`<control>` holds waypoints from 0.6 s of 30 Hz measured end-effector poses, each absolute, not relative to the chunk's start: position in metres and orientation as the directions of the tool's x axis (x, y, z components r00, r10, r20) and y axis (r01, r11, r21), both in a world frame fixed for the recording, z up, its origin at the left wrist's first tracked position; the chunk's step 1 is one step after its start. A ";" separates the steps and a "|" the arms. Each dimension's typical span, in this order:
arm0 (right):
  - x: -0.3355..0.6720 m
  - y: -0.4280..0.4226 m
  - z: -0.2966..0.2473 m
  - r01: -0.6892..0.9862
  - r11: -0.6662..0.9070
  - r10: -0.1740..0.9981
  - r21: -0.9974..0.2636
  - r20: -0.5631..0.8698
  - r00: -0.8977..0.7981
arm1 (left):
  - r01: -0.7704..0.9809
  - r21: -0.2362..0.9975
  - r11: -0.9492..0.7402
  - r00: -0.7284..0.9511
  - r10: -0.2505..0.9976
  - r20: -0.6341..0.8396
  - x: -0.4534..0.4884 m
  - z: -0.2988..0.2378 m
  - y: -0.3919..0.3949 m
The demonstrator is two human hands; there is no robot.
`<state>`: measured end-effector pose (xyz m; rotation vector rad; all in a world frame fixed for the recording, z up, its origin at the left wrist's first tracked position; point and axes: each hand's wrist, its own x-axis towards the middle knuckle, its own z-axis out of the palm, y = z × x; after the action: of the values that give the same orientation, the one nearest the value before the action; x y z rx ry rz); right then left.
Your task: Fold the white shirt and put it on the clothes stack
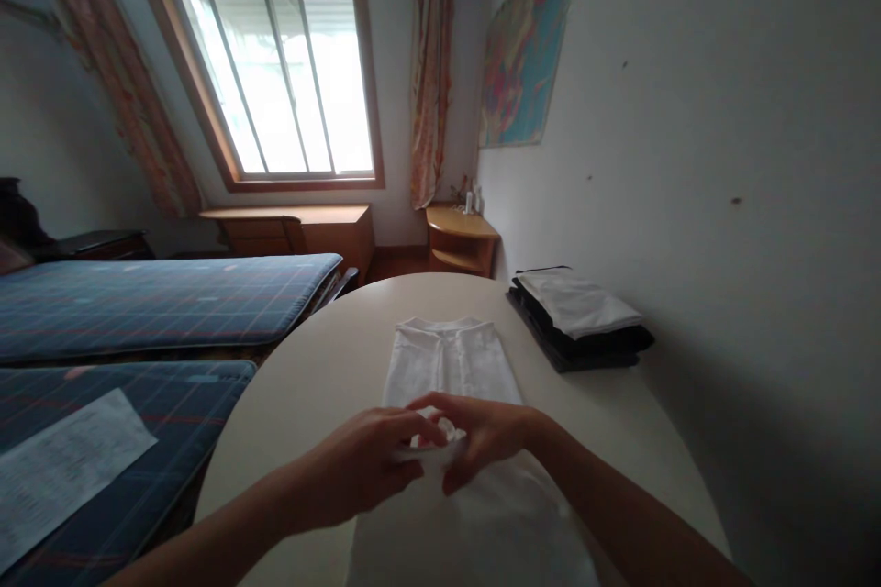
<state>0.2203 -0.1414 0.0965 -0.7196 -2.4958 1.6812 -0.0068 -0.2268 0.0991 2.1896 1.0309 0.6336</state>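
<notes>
A white collared shirt lies lengthwise on the round table, its collar at the far end and its sides tucked in to a narrow strip. Over its middle, my left hand is closed with a bit of the white cloth between thumb and fingers. My right hand meets it from the other side, fingers curled on the same bunched cloth. The fingertips of both hands nearly touch. The lower part of the shirt spreads toward me beneath my wrists, partly hidden by the hands.
On the pale round table, a stack of folded dark and white clothes sits at the right, near the wall. Two plaid mattresses are at the left, the nearer one bearing a printed sheet. A corner shelf stands behind the table.
</notes>
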 end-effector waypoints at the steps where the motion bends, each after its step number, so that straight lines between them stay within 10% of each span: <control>1: 0.221 -0.142 0.101 0.361 0.312 0.394 -0.879 -0.226 -0.891 | 0.507 0.715 -0.481 0.569 0.810 0.141 -0.006 0.102 -0.229; 11: 0.244 -0.126 0.107 0.508 0.272 0.499 -0.817 -0.332 -0.800 | 0.402 0.883 -0.241 0.445 0.895 0.041 -0.014 0.097 -0.192; 18: 0.286 -0.119 0.094 0.820 0.382 0.799 -0.427 -0.294 -0.525 | 0.526 0.847 -0.076 0.367 0.919 -0.146 -0.026 0.025 -0.140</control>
<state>0.2865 -0.1192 0.0937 -1.5495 -2.6438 0.8543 -0.0260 -0.1400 0.0248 1.7342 1.2829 0.5523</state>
